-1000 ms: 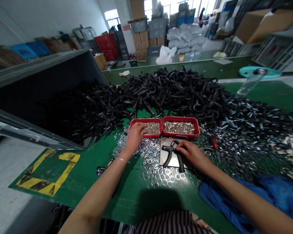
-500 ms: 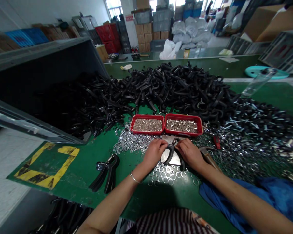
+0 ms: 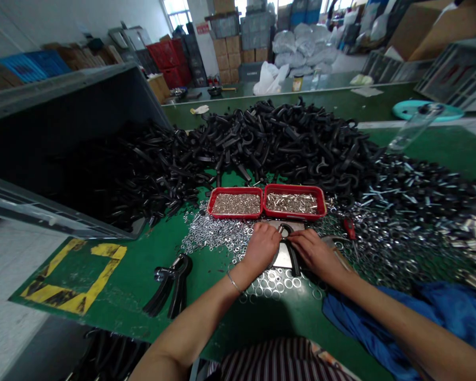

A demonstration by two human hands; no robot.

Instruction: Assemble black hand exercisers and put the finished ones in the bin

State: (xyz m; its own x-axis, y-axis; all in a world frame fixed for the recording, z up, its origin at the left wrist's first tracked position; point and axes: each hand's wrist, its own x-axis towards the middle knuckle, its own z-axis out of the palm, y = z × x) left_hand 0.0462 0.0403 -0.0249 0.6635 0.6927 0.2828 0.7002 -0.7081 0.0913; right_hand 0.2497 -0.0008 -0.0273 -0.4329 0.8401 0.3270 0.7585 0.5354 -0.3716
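Under the hands lies a dull grey metal plate. Bright, shiny steel washers surround it. Just beyond sit glossy red plastic trays.

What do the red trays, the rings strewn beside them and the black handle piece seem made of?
Red trays: probably plastic, uniform glossy red, rounded rims.
Rings: metal, bright silvery glints.
Black handle piece: looks moulded plastic or rubber-coated, matte black; cannot tell which.

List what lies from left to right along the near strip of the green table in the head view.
In order: yellow-and-black tape square → assembled black plastic grip tool → left hand → right hand → crumpled blue cloth.
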